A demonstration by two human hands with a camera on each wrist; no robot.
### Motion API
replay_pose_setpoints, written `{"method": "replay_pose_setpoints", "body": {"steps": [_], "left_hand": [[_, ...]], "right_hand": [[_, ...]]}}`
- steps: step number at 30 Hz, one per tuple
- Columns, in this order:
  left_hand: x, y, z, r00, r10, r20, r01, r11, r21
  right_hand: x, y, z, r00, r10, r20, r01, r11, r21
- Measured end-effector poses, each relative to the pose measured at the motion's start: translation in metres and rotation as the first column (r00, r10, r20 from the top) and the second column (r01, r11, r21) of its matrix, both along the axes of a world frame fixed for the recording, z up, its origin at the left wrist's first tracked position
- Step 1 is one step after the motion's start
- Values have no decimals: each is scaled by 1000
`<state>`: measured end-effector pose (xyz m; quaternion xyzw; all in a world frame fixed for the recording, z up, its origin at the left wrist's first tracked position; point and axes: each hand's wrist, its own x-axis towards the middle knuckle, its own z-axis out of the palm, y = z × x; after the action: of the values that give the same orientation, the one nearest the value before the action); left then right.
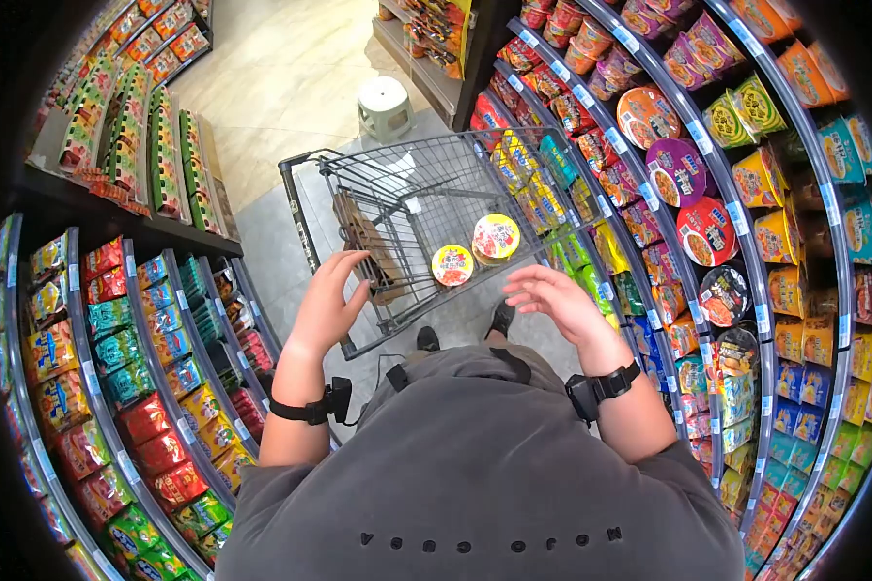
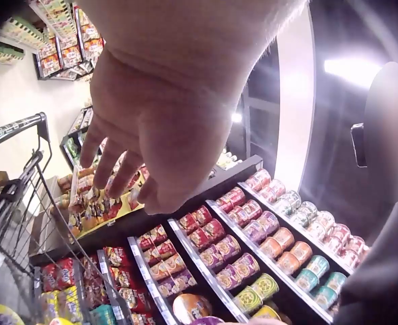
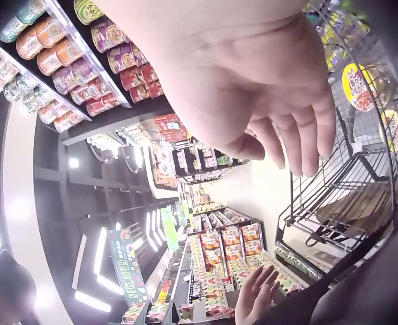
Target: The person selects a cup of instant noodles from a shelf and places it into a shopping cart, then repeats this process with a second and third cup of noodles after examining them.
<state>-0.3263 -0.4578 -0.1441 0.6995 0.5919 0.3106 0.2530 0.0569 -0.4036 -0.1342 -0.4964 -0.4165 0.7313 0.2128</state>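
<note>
A black wire shopping cart stands in front of the person. Two round noodle tubs with white, yellow and red lids are inside it. My left hand is raised near the handle end, fingers relaxed and nothing in them. On the other side, my right hand hovers by the cart's near rim, palm turned inward and fingers loosely bent. It holds nothing. In the right wrist view, the right hand hangs beside the cart's wire wall. The left wrist view shows the left hand with fingers spread slightly.
Shelves of instant noodle bowls and packets line the right side. Snack bags fill racks on the left. A pale plastic stool stands beyond the cart, near an end display. A brown panel sits in the cart's handle end.
</note>
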Motion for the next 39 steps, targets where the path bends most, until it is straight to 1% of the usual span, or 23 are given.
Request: {"method": "replay_pose_setpoints", "body": {"steps": [2,4,6,8,10,16,19,21,22,24,25,26,27,29,30,31,32,33,34,36,37,38,39], "left_hand": [[-1,-1,-7,1000,8,9,-8,1000,-12],[-1,0,-9,1000,20,13,-20,999,-25],[3,2,-9,997,-4,72,12,994,-106],[5,5,-11,998,-5,66,13,993,-117],[6,10,-15,998,-7,59,15,992,-127],[13,35,-18,999,19,37,-12,988,-156],[22,58,-28,999,32,22,-27,983,-183],[31,78,-39,997,59,42,-45,961,-271],[37,89,-42,996,74,44,-53,928,-368],[48,107,-64,998,55,42,-33,914,-405],[55,116,-80,998,39,43,-17,903,-430],[61,124,-95,999,2,49,18,913,-408],[68,133,-109,999,-7,54,29,904,-427],[88,150,-136,997,-80,6,73,887,-455],[97,156,-156,996,-90,30,92,853,-514],[107,165,-167,994,-102,32,103,841,-532],[118,173,-177,988,-140,57,146,789,-596],[128,180,-189,981,-177,85,188,731,-655],[139,184,-205,983,-160,86,177,729,-661],[155,196,-237,976,-206,71,195,677,-709],[165,204,-242,970,-239,50,198,646,-737],[177,210,-246,982,-173,74,166,607,-777],[184,210,-261,980,-181,82,174,589,-789]], "right_hand": [[1,3,-3,1000,12,7,-12,1000,-7],[3,8,-6,1000,-14,23,14,1000,-18],[6,14,-10,999,-16,35,17,1000,-26],[9,21,-17,999,-18,41,19,999,-33],[14,30,-27,998,-58,41,60,996,-60],[29,76,-62,997,-69,38,72,992,-104],[40,107,-83,997,-68,36,72,988,-133],[49,128,-97,997,-75,26,78,984,-159],[53,137,-105,996,-81,21,84,980,-181],[62,156,-131,995,-92,28,96,970,-224],[67,164,-138,994,-99,35,105,961,-256],[71,171,-145,993,-107,42,115,954,-275],[71,178,-147,993,-89,78,108,950,-291],[73,189,-161,990,-73,121,109,937,-332],[74,195,-173,989,-58,138,106,920,-377],[75,200,-187,987,-45,151,106,901,-420],[76,203,-200,986,-86,142,143,872,-468],[77,205,-217,985,-97,144,156,859,-487],[77,206,-235,982,-86,167,160,850,-502],[80,207,-256,981,-61,186,152,835,-528],[79,203,-269,977,-98,191,186,831,-524],[77,202,-281,970,-115,213,215,813,-541],[76,201,-298,963,-130,235,243,794,-557]]}}
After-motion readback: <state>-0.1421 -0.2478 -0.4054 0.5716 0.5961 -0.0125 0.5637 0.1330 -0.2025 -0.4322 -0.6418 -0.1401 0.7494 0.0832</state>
